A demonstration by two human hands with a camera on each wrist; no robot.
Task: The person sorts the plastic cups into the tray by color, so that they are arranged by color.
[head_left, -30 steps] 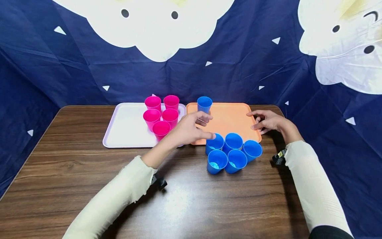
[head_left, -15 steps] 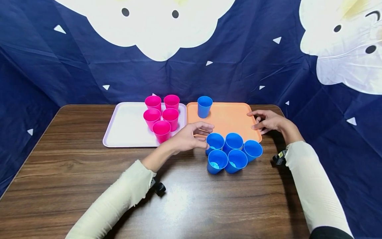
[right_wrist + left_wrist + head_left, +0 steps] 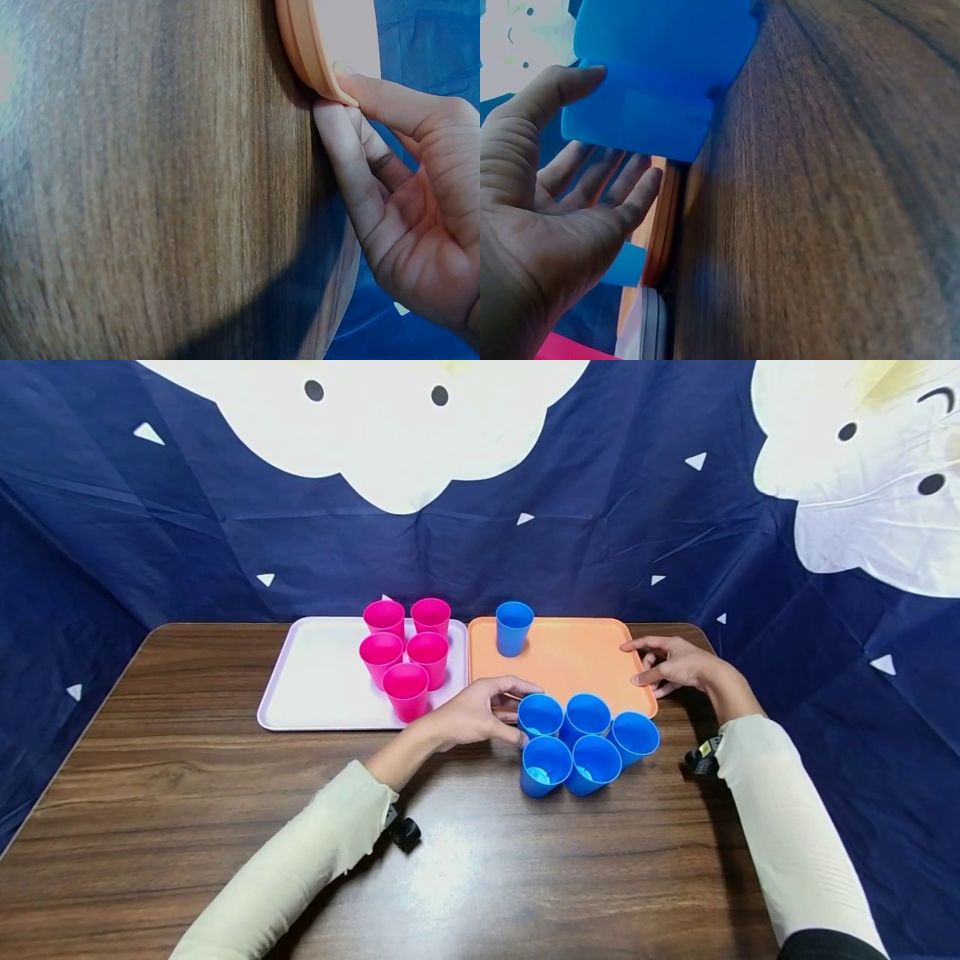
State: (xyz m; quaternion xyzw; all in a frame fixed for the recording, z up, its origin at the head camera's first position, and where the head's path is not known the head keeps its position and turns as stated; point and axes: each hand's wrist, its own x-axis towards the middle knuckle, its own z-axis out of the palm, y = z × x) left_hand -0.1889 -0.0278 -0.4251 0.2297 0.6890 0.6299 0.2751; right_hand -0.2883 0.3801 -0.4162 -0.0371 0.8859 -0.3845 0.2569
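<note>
My left hand [image 3: 480,714] is at the left side of a blue cup [image 3: 540,717], the back left one of a cluster standing in front of the orange tray [image 3: 570,664]. In the left wrist view, the thumb overlaps a blue cup [image 3: 641,112] and the loosely bent fingers [image 3: 637,187] reach behind it; whether they touch it is unclear. At the orange tray's right edge, my right hand [image 3: 675,664] pinches the rim, thumb above and fingers below in the right wrist view. Another blue cup [image 3: 513,631] stands upright on that tray's back left part.
Several pink cups [image 3: 407,693] stand upright on the right part of a white tray [image 3: 322,685], beside the orange one. The other blue cups [image 3: 592,767] crowd close to the left hand's cup. A dark blue cloth [image 3: 300,543] hangs behind the wooden table [image 3: 187,827].
My left hand has come down and toward me, from above the orange tray's front to the left side of the clustered blue cups. My right hand has stayed on the tray's edge.
</note>
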